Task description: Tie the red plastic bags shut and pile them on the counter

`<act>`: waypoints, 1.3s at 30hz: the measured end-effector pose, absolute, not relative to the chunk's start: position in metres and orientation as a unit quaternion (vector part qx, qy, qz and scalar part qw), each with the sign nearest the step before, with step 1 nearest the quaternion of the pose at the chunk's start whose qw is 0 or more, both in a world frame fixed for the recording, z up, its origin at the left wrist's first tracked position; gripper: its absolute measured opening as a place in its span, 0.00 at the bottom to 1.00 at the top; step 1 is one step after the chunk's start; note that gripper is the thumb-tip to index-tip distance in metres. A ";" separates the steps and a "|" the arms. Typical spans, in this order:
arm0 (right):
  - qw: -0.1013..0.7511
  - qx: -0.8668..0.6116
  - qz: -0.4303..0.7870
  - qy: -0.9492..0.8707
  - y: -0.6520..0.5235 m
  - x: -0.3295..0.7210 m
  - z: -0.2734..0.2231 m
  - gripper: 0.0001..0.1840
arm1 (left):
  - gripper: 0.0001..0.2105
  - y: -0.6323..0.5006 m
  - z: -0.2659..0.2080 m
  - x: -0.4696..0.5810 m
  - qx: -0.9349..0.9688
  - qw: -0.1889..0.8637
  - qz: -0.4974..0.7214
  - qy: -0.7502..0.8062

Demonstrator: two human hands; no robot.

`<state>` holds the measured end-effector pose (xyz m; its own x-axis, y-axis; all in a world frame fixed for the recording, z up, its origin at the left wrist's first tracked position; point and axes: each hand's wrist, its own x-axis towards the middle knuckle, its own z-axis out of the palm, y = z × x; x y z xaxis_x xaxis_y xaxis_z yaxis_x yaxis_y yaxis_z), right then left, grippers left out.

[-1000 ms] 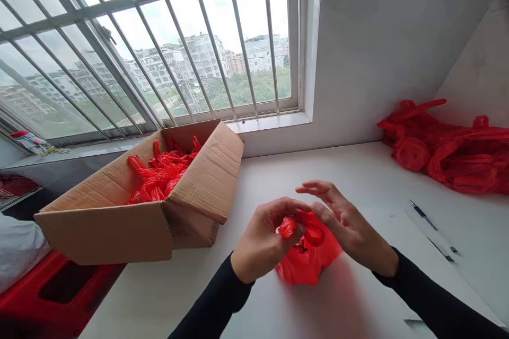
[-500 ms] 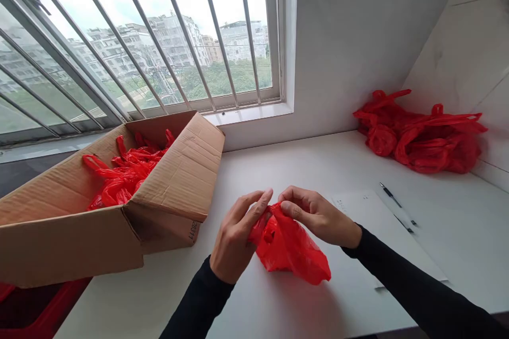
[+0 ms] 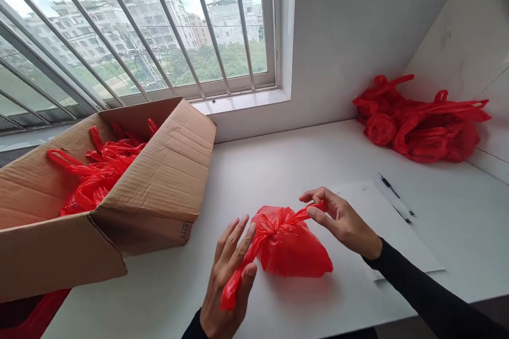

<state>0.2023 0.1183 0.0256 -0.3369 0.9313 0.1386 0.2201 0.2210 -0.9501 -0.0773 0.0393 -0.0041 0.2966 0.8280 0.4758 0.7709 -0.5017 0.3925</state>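
Observation:
A red plastic bag (image 3: 296, 254) sits on the white table (image 3: 262, 172), its neck gathered and tied in a knot at the top. What is inside it is hidden. My left hand (image 3: 225, 280) is on the bag's left, fingers stretched out, with one bag handle (image 3: 233, 291) lying loosely between thumb and fingers. At the upper right, the other handle is between the curled fingers and thumb of my right hand (image 3: 350, 225).
A cardboard box (image 3: 159, 169) with several red bags (image 3: 99, 175) stands at the left, partly over a red container (image 3: 43, 315). More red bags (image 3: 433, 130) are heaped at the far right. A pen (image 3: 392, 188) and paper (image 3: 397, 243) lie to the right.
My hands have moved apart, drawing the two handles outward from the bag's top. The knot now shows, and my left fingers have spread. The view has shifted slightly.

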 end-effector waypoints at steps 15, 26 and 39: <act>0.199 -0.378 0.148 -0.892 0.093 0.169 -0.047 0.42 | 0.29 0.060 -0.058 -0.023 0.847 -0.091 0.172 0.495; 0.170 -0.394 0.024 -0.903 0.091 0.167 -0.083 0.39 | 0.29 0.064 -0.059 -0.022 0.846 -0.113 0.158 0.496; 0.186 -0.428 -0.111 -0.878 0.085 0.160 -0.086 0.39 | 0.30 0.064 -0.072 -0.025 0.839 -0.052 0.202 0.503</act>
<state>0.1600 0.0848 -0.0857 -0.5652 0.7094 0.4212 0.7919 0.6097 0.0358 -0.0252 0.0644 -0.0715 0.4137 0.8223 0.3907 0.8644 -0.4895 0.1151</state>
